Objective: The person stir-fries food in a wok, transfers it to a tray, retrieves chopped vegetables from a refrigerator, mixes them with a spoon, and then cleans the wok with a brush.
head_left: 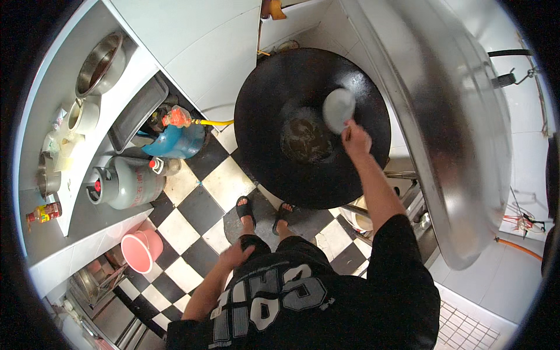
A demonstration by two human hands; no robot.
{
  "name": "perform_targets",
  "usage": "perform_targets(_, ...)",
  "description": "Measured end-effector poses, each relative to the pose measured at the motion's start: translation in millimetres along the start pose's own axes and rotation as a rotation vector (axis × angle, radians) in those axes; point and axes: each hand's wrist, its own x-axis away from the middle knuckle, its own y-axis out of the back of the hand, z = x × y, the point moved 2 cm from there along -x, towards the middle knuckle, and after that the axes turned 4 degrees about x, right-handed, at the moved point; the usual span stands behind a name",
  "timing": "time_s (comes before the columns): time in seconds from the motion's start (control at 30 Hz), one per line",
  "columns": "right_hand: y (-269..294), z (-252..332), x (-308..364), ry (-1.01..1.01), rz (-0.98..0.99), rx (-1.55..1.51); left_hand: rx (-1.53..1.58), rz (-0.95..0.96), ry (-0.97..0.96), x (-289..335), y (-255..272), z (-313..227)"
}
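A large black wok fills the upper middle of the head view, with a small pool of murky brownish liquid at its bottom. Over the wok's right side, my right hand grips a pale, whitish round scoop by its near end. The scoop is slightly blurred, and I cannot see whether anything is in it. My left hand hangs low beside my thigh, its fingers loosely stretched with nothing visible in them.
A big metal lid leans upright right of the wok. To the left stand a grey gas cylinder, a blue cylinder with a yellow hose, and a pink bucket. The shelf holds a metal bowl and a bottle.
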Motion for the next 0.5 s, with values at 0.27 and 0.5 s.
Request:
perform_targets(0.27, -50, 31, 32, 0.186, 0.486, 0.419, -0.026, 0.155, -0.404, -11, -141, 200)
perform_targets(0.5, -83, 71, 111, -0.272, 0.078, -0.484, -0.286, 0.083, -0.073, 15, -50, 108)
